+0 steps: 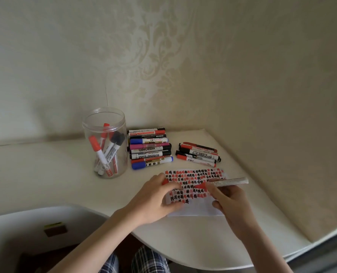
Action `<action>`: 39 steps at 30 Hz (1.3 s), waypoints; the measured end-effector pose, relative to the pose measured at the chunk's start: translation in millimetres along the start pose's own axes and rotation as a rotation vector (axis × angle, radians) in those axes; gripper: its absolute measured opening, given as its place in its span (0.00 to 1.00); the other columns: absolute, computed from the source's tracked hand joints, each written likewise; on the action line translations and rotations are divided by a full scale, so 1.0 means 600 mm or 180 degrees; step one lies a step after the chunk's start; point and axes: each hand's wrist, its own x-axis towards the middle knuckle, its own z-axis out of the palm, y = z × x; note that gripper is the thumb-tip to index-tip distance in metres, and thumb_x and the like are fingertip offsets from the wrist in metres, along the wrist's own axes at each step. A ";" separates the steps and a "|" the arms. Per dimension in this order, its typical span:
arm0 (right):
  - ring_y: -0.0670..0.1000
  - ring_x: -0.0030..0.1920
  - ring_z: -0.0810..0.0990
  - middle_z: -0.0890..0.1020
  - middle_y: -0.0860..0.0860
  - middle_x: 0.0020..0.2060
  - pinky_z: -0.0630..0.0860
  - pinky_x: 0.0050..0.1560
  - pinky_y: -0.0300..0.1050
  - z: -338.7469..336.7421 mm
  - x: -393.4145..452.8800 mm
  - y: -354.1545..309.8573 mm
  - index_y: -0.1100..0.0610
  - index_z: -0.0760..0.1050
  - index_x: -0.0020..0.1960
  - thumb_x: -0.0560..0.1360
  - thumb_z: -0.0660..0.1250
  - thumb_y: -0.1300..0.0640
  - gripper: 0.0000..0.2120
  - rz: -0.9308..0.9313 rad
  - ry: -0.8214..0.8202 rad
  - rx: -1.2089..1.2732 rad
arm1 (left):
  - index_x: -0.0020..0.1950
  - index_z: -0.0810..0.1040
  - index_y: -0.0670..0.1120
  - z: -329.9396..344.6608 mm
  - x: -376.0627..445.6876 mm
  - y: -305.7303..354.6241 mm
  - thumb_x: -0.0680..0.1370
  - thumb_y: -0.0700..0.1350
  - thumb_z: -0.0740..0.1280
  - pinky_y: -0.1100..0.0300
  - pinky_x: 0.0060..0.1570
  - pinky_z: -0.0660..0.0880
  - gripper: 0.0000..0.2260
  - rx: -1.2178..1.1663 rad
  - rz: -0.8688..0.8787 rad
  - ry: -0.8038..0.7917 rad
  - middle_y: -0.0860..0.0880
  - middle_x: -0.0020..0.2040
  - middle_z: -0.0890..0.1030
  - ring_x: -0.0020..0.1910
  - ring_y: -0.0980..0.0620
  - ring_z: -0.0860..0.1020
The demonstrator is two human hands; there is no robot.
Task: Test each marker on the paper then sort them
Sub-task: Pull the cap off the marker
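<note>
A white paper (199,208) covered in red and black marks lies on the table in front of me. My right hand (229,203) grips an uncapped red marker (228,182), its red tip pointing left over the paper. My left hand (157,198) rests on the paper's left side and pinches the red cap (165,181). A clear jar (105,142) at the left holds several markers. Beside it lies a pile of several markers (150,147), and a smaller group of markers (199,154) lies further right.
The cream table (45,174) meets a patterned wall at the back and right. Its curved front edge runs below my arms. A white chair edge shows at the lower left, with a small brown block (55,229) below it.
</note>
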 end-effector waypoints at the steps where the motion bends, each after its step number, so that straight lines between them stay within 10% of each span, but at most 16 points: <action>1: 0.48 0.33 0.75 0.84 0.56 0.38 0.72 0.33 0.40 0.004 0.001 0.005 0.61 0.81 0.48 0.72 0.74 0.55 0.10 -0.0032 0.0031 -0.0118 | 0.65 0.75 0.58 0.004 0.004 0.003 0.75 0.62 0.68 0.64 0.52 0.66 0.20 0.0082 0.0003 -0.0047 0.60 0.50 0.63 0.50 0.60 0.64; 14: 0.39 0.38 0.82 0.82 0.38 0.32 0.78 0.38 0.38 0.022 -0.002 0.041 0.46 0.78 0.36 0.73 0.74 0.53 0.08 -0.0581 0.0487 -0.1619 | 0.66 0.74 0.66 0.033 0.014 -0.007 0.73 0.70 0.62 0.56 0.53 0.62 0.23 0.0578 -0.0094 -0.0177 0.58 0.51 0.61 0.52 0.57 0.61; 39: 0.48 0.39 0.82 0.85 0.46 0.36 0.79 0.39 0.47 0.027 -0.003 0.053 0.50 0.80 0.39 0.72 0.73 0.48 0.06 -0.0604 0.0479 -0.1856 | 0.66 0.74 0.66 0.038 0.013 -0.010 0.71 0.73 0.58 0.56 0.50 0.61 0.27 0.0648 -0.0139 -0.0132 0.56 0.49 0.63 0.51 0.55 0.63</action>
